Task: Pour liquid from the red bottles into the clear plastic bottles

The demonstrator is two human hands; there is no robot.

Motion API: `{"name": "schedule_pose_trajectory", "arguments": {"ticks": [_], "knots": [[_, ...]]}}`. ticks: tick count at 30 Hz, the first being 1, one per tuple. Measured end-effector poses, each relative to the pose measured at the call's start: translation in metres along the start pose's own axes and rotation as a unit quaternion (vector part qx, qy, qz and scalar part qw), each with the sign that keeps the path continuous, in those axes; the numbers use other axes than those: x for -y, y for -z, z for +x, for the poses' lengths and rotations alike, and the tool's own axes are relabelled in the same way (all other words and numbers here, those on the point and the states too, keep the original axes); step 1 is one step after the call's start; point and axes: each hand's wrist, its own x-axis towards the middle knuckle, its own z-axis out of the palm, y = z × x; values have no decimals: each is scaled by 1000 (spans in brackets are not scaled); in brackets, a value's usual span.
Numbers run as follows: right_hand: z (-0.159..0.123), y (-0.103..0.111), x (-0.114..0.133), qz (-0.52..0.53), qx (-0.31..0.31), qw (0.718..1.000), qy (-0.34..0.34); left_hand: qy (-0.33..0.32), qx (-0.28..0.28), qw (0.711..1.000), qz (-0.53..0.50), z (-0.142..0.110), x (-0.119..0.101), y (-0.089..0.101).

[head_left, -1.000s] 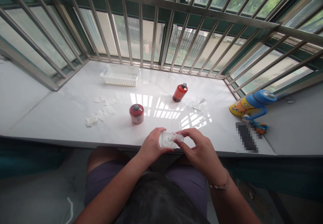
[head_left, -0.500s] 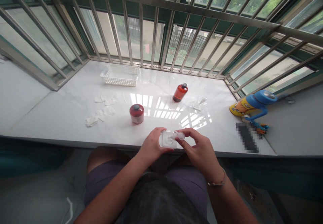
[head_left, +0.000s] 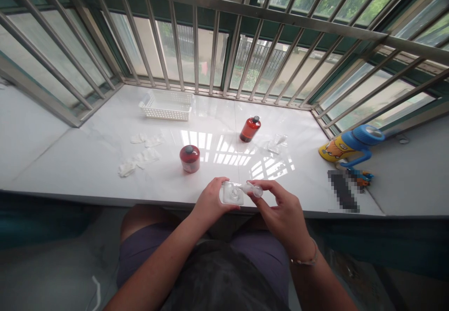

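The right hand (head_left: 284, 213) has drawn slightly to the right over the last second, taking the clear round-ended piece (head_left: 257, 191) with it. That piece is pinched between thumb and forefinger, its rounded end to the right and its narrower end toward the clear square container (head_left: 233, 194). The left hand (head_left: 210, 201) grasps this container by its left side, fingers along the far edge and thumb along the near one, and has hardly shifted. The container is over the near edge of the white surface (head_left: 87, 161), between the two hands.

With the piece drawn aside, the round fitting in the middle of the container shows more plainly than it did a second ago. I take this to mean that the two parts are being handled separately, though whether the narrow end still touches the container's far right corner cannot be told from here.

Nothing else has visibly changed. One red bottle (head_left: 190, 159) stands upright, left of the hands and a little farther off; another red bottle (head_left: 250, 129) stands farther away, to its right. A clear item (head_left: 277, 144) lies to the right of that far bottle. On the left are crumpled white strips (head_left: 128, 169), with a white basket (head_left: 166, 112) beyond them near the window bars (head_left: 196, 49)
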Motion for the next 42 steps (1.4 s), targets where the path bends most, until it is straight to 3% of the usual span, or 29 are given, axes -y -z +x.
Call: {"name": "schedule_pose_trajectory", "arguments": {"ticks": [5,10,13,31,37,42], "knots": [[-2,0,2,14,-38,999,-13,1,1,1000,-1,0,-1,0],[2,-3,1,28,57,998,-28,-11,-3,1000,1,-1,2,-1],[3,-6,-3,54,83,993,-61,-16,1,1000,2,-2,2,-1],[2,-7,-10,56,93,991,-79,-31,6,999,7,-1,1,-1],[-2,-2,-10,26,39,997,-58,-12,5,1000,6,0,5,-3],[-5,-1,-4,-8,42,999,-27,0,2,1000,-7,3,10,-6]]}}
